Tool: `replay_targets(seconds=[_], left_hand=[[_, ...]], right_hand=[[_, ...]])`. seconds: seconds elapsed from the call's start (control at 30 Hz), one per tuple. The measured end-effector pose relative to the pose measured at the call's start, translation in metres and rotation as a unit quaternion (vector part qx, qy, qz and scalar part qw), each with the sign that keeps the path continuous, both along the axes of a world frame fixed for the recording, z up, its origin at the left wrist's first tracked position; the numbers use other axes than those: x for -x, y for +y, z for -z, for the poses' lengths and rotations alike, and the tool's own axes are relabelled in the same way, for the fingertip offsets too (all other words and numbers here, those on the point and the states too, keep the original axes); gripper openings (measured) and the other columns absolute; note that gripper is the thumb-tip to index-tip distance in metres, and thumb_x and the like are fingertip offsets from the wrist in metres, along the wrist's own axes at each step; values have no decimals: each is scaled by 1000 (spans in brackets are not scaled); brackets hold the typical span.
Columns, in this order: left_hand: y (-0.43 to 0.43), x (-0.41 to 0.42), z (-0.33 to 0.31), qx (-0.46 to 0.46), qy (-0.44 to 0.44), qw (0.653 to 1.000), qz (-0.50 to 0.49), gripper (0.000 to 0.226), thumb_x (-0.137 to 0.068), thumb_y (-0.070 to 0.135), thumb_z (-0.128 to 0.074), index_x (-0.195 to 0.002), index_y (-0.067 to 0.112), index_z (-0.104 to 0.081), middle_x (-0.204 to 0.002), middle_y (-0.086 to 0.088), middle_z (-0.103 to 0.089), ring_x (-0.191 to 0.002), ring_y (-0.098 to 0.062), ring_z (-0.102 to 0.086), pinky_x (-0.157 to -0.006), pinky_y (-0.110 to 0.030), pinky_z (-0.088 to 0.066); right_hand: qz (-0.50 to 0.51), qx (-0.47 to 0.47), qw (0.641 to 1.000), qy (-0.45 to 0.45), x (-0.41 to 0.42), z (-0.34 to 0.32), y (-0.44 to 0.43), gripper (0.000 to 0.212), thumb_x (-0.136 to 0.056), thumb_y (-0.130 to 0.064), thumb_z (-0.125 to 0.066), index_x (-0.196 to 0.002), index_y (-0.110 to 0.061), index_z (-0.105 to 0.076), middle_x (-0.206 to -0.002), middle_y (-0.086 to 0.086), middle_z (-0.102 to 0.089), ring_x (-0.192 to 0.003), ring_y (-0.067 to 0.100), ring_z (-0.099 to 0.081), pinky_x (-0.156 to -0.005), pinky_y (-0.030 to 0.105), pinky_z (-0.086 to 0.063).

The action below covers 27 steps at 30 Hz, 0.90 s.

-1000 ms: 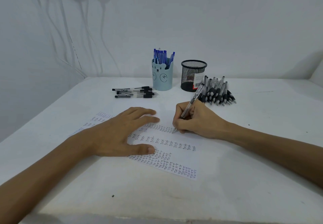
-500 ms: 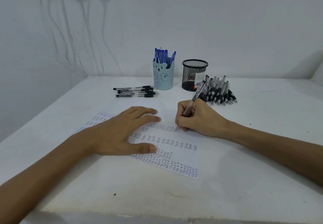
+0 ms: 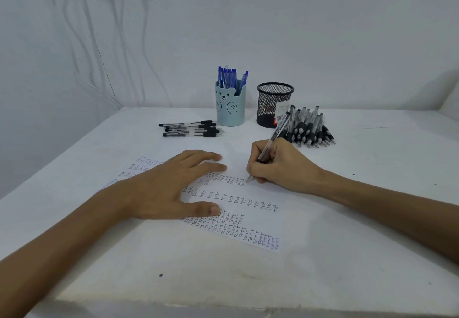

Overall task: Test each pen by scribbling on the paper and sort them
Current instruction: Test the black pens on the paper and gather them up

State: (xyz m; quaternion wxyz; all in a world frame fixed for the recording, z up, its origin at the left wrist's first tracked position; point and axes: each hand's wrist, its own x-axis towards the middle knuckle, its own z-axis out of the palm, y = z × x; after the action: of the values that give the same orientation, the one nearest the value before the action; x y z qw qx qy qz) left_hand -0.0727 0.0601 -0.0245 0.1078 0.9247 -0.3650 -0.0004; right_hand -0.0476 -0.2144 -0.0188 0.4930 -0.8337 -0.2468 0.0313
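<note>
The right hand (image 3: 280, 168) grips a black-grip pen (image 3: 273, 141) in a writing hold, tip down on the paper (image 3: 260, 220) at the right end of a row of small "test" words. The left hand (image 3: 164, 193) lies flat w/ fingers spread over the paper's left half, pinning it. Over the last sec. almost nothing has shifted. The left hand stays put and the pen tip stays at the same row end w/ only tiny strokes, so this pen is prob. mid-test & not yet sorted. Beyond the paper's far edge, approx. centre, stands a bear cup (image 3: 231, 109) full of blue pens (image 3: 229, 78). Beyond the paper & a bit further right is a mesh cup (image 3: 273, 106); I can't make out its inside through the mesh, poss. empty. Past the paper's far right corner lies a big pile of black pens (image 3: 310, 129), apparently the untested lot. Past its far left corner a short row of pens (image 3: 191, 129) lies on the table (image 3: 347, 243), likely one sorted group. Going by pile vs. row, most of the job is left.
</note>
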Motion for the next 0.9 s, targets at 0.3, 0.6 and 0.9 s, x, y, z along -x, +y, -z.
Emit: replay_targets(seconds=[0.3,0.6,0.9], left_hand=[[0,0,0,0,-1,1000,2,81,-88,83,-49,-156,46,-27,-164,28,-16,-153,5,-8,-123,-26,-21],[1,0,1,6,1,1000,2,81,-87,83,-50,-156,46,-28,-163,28,-17,-153,4,-10,-122,-24,-21],[-1,1,-2,6,3,1000,0,80,-89,79,-54,-156,44,-29,-163,28,-18,-152,6,-9,-121,-21,-18]], right_hand=[[15,-1,1000,-2,-1,1,0,10,-86,-2,-67,-78,2,-64,-57,5,-65,-50,10,-49,-53,19,-40],[17,13,1000,-1,0,-1,1,12,-86,-3,-67,-76,1,-61,-57,6,-64,-45,6,-45,-49,14,-36],[-6,-10,1000,9,-1,2,-1,11,-87,2,-66,-77,2,-63,-57,7,-65,-53,14,-52,-54,21,-41]])
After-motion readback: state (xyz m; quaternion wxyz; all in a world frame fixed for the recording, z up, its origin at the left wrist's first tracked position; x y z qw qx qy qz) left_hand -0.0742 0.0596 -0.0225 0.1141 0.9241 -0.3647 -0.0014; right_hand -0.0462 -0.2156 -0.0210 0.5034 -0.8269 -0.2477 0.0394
